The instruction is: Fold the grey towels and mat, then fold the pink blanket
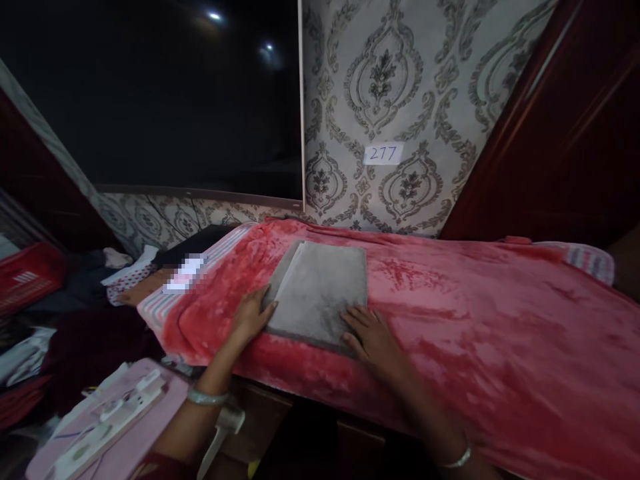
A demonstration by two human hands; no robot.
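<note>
Head view, from where I stand; dial centred on the grey folded cloth, twelve toward the wall. Cloth lies flat on a red blanket, layered edges showing along its nine o'clock side.

Left hand at between eight and nine: touching the cloth's edge, thumb laid on it and held apart from the fingers; hand not clamped. Silvery bangle on that wrist. Right hand at four: resting on the corner nearest the person, fingers a little spread, thumb apart, not gripping. Thin bangle on this wrist too.

Blanket's striped border turns up at nine. Beyond it, also around nine, piled clothing and a red packet with white marks. At eight, a pink surface carrying a white power strip, something plugged in. Large dark screen at between ten and eleven, two light spots reflected. Patterned wallpaper at one, with a paper label reading "277". Dark red glossy panel at two.
</note>
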